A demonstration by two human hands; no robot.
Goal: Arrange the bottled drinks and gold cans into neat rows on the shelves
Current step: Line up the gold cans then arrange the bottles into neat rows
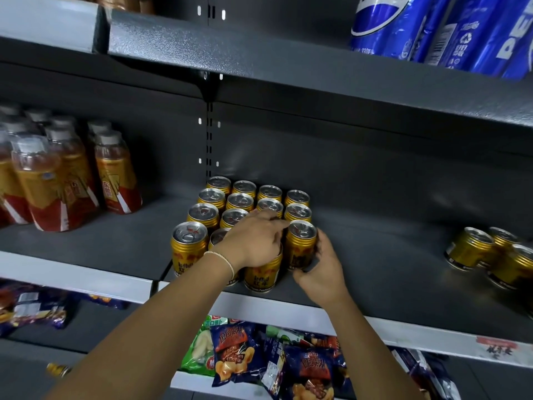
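Several gold cans [212, 197] stand in rows on the middle grey shelf [375, 272]. My left hand [253, 241] lies flat over the tops of the front cans, its fingers straight and pointing right. My right hand [320, 267] curls around the front right gold can [300, 246], which stands upright at the end of the front row. A few more gold cans [473, 249] sit loose at the shelf's far right. Bottled drinks [69, 180] with orange and red labels stand at the left of the same shelf.
Blue soda cans [432, 27] fill the upper shelf at the right. Snack bags [259, 359] lie on the shelf below, with more bags [31, 304] at the lower left. Bare shelf lies between the can block and the loose cans.
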